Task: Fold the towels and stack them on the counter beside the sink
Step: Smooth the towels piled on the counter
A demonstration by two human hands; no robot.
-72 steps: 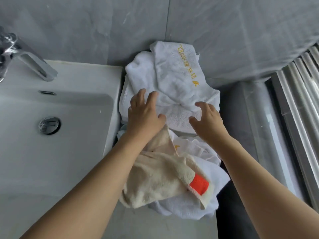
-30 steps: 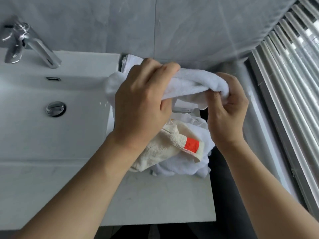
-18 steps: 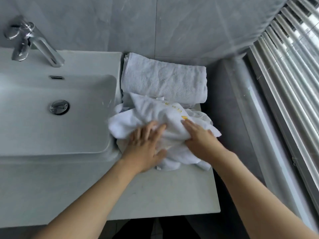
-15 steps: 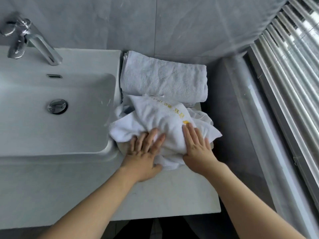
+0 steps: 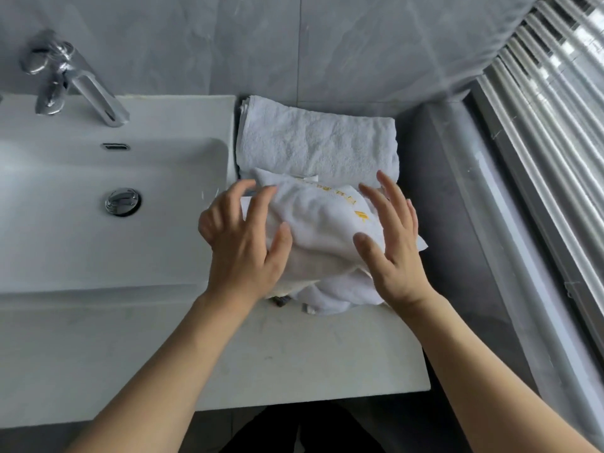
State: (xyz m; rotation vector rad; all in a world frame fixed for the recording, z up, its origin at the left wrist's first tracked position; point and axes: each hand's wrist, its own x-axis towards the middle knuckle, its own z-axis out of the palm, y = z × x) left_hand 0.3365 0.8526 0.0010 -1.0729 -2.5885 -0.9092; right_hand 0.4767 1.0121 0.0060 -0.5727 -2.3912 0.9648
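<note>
I have my left hand [image 5: 243, 253] and right hand [image 5: 390, 253] spread open over the crumpled towel [image 5: 322, 223] on the worktop [image 5: 294, 361].

Both hands [image 5: 243, 243] [image 5: 390, 243] spread (fingers loose)

A wall of large grey marble-look tiles [image 5: 327, 44] with thin grout lines runs across the back. Below it on the left sits a white rectangular ceramic basin [image 5: 81, 230] with a chrome lever tap [image 5: 78, 80], a round chrome drain plug [image 5: 123, 202] and a small overflow slot [image 5: 115, 146]. The pale stone counter [image 5: 294, 354] carries the basin. On the right, daylight comes through silvery slatted window blinds [image 5: 562, 132] above a grey ledge [image 5: 464, 223].
</note>
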